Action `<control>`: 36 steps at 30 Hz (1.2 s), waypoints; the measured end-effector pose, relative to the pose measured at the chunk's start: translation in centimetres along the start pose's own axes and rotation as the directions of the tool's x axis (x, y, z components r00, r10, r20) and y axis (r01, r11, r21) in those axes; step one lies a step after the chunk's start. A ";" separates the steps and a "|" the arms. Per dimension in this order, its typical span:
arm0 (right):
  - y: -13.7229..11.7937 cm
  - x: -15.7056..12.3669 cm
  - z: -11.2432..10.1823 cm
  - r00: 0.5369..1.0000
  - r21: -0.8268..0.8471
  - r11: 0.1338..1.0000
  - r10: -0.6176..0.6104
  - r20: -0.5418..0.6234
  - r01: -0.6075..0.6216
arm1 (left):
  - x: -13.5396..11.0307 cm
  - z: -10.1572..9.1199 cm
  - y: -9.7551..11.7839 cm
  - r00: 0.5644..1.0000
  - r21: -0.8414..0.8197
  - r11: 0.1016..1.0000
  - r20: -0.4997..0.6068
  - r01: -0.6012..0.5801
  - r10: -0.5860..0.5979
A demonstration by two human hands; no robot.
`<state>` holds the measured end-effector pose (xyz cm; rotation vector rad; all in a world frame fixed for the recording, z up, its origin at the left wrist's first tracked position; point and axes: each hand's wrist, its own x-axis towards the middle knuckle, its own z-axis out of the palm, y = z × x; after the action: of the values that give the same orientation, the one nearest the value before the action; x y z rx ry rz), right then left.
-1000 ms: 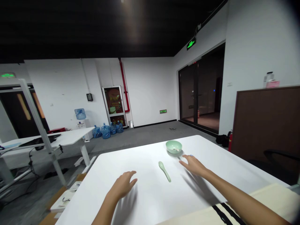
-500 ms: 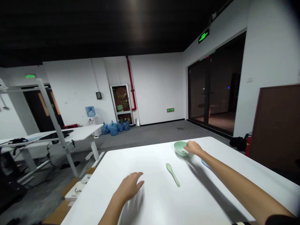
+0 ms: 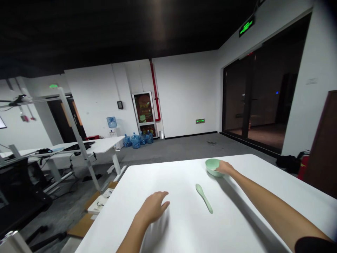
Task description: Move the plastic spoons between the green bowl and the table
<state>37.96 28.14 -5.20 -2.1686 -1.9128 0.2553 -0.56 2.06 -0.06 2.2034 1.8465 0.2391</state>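
Note:
A pale green bowl [image 3: 212,166] stands near the far edge of the white table [image 3: 184,225]. My right hand [image 3: 225,168] reaches out to it, fingers curled round its right rim. A pale green spoon [image 3: 204,198] lies on the table a little nearer to me, between my two arms. My left hand [image 3: 154,207] rests palm down on the table to the left of the spoon, fingers stretched out and holding nothing.
Beyond the table lies grey floor. A second white desk [image 3: 79,147] with a slanted metal frame stands at the left. Blue water jugs [image 3: 137,140] and a cabinet stand at the far wall. Dark glass doors and a brown panel [image 3: 322,140] are at the right.
My right hand has gone from the table beside the spoon out to the bowl and closed on its rim. The view has turned left. My left hand has stayed flat.

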 end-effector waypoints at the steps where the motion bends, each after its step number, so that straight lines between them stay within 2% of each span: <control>1: 0.0 -0.2 -0.5 1.000 -0.004 1.000 -0.001 0.011 0.001 | 0.1 0.1 -0.1 1.000 0.000 1.000 -0.001 0.000 0.000; 4: 0.6 -1.5 -2.4 0.999 -0.018 1.000 0.003 0.046 -0.003 | 0.2 0.3 -0.3 1.000 -0.004 1.000 -0.011 -0.003 0.003; 9: 3.2 -5.2 -5.6 1.000 0.008 1.000 -0.017 0.003 0.017 | 0.3 0.6 -0.4 1.000 0.010 1.000 -0.003 -0.020 0.020; 15: 7.7 -9.4 -6.9 0.998 0.042 0.999 0.026 -0.053 -0.024 | -0.6 0.5 0.0 1.000 0.013 1.000 -0.001 -0.025 0.025; 18: 10.0 -10.6 -6.4 0.996 0.011 0.997 0.078 -0.050 -0.078 | -1.0 0.4 0.2 1.000 0.013 1.000 -0.010 -0.018 0.019; 24: 13.5 -11.5 -3.9 0.984 -0.028 0.984 0.172 -0.054 -0.174 | -1.4 0.2 0.7 1.000 0.020 1.000 0.002 -0.009 0.009; 30: 15.7 -11.2 -2.0 0.970 -0.022 0.970 0.242 0.005 -0.242 | -1.4 0.2 0.9 1.000 0.021 1.000 0.006 -0.007 0.007; 36: 16.7 -11.0 -1.0 0.957 -0.019 0.958 0.286 0.040 -0.285 | -1.3 0.2 1.0 1.000 0.034 0.999 0.016 -0.002 0.002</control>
<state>52.70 15.23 -9.40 -2.4640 -1.6185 0.3429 0.19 0.58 0.08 2.2230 1.8530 0.1914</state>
